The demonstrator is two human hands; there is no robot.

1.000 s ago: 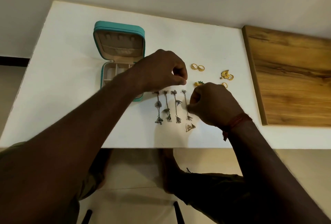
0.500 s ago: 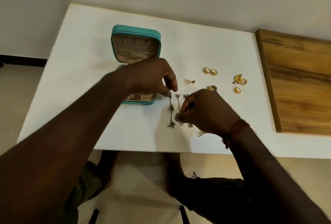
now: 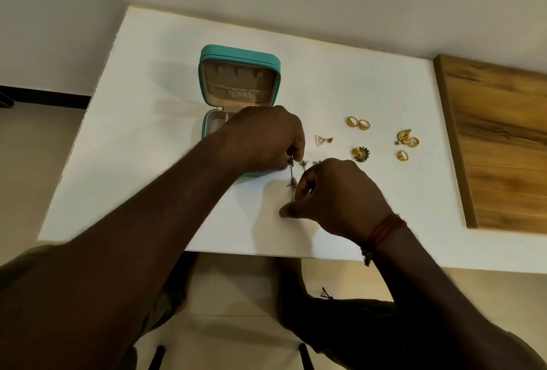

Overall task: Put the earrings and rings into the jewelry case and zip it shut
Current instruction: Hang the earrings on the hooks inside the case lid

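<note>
A teal jewelry case (image 3: 239, 57) stands open on the white table (image 3: 154, 144), lid upright, its tray half hidden by my left hand (image 3: 263, 137). That hand pinches the top of a long silver dangle earring (image 3: 291, 175). My right hand (image 3: 331, 195) pinches the same earring lower down, covering the other silver dangle earrings. To the right lie a triangular earring (image 3: 321, 140), a pair of gold rings (image 3: 358, 123), a green-stone piece (image 3: 360, 153), a gold ornate earring (image 3: 407, 138) and a single gold ring (image 3: 402, 155).
A wooden board (image 3: 500, 144) lies on the table's right side. The table's front edge runs just below my right wrist, which wears a red thread. My legs and the floor show under the table.
The view has shifted, so the case and jewelry sit further right in frame. My left hand moved from the triangular earring to the leftmost silver earring, and my right hand slid left onto it.
</note>
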